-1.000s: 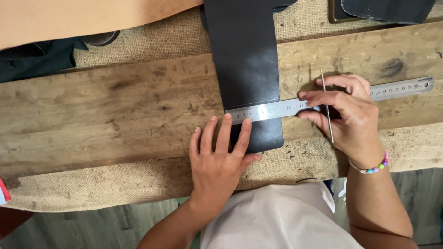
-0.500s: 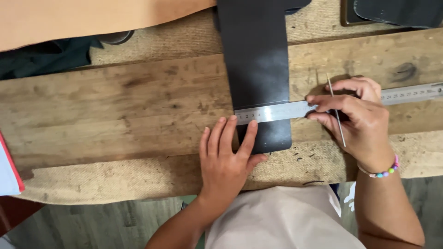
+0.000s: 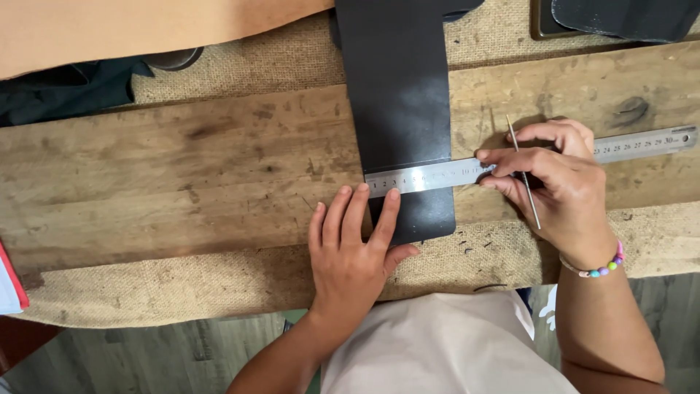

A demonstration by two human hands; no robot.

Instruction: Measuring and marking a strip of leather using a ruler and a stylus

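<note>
**Ruler squared across dark leather, marking tool held ready**

The step in hand looks like measuring or marking across the dark leather strip [image 3: 397, 95]. A steel ruler [image 3: 430, 177] lies crosswise over the strip near its rounded lower end, its far end running off to the right of the strip over the wooden board [image 3: 182, 168].

The left hand [image 3: 354, 255] lies flat just below the ruler, fingers spread narrowly and straight, their tips touching the ruler's lower edge and the strip's lower left corner. It holds nothing; it presses down. The right hand [image 3: 558, 182], to the right of the strip, pins the ruler with fingertips while a thin metal rod [image 3: 523, 171] sits pinched between the fingers, pointing up and away. Whether its tip is a point or a blade I cannot tell.

The next move, by my judgement, calls for steady pressure on the ruler so it does not slide on the smooth leather, and for bringing the rod's tip to the ruler's edge.

The strip is matt, smooth, flat, with straight sides. The board is rough, stained and knotted. Coarse burlap [image 3: 219, 284] lies under the board, and a tan hide [image 3: 131, 29] lies beyond the strip to the left.
</note>
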